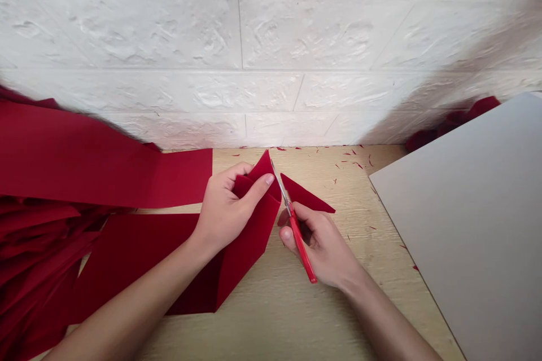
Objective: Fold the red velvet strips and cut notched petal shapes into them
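My left hand (228,208) pinches the folded end of a long red fabric strip (139,254), thumb on top, lifting its pointed corner off the wooden table (296,316). My right hand (326,245) is closed around red-handled scissors (296,225), whose blades point up and away along the fabric's right edge. A small red triangular offcut (305,196) lies just right of the blades, touching my right fingers.
A second wide red strip (105,169) crosses the table's left, with a heap of red fabric (34,254) at the far left. A large grey board (474,220) covers the right side. More red fabric (453,121) sits by the white brick wall (271,51). Tiny red scraps dot the tabletop.
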Demonstrator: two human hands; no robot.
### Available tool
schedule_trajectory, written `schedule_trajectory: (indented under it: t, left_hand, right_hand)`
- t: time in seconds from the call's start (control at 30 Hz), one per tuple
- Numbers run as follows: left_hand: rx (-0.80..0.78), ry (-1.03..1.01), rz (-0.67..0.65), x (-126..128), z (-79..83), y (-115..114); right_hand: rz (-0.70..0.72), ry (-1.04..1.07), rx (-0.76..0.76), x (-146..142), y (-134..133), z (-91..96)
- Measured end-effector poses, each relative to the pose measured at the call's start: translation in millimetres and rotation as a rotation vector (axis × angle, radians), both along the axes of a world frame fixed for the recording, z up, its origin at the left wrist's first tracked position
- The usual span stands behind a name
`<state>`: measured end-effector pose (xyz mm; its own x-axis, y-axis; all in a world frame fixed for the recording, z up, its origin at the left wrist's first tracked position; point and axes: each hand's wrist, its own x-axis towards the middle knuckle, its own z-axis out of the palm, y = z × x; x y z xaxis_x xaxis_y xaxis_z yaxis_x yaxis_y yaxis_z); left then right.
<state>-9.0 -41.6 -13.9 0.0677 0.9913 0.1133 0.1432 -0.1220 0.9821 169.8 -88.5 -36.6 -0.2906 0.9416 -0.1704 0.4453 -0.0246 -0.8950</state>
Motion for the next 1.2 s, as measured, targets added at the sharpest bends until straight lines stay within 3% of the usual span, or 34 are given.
schedule_trajectory:
  t: [0.4,1.2]
  left_hand:
    - [0.02,0.035,-0.022,-1.2,-1.9,0.2]
    - [-0.047,-0.045,-0.013,0.2,-4.0,0.8]
  right_hand:
    - [-0.022,-0.123,0.078,1.5,1.2,0.8]
    - [-0.116,-0.074,-0.007,-1.2,2.6,-0.7]
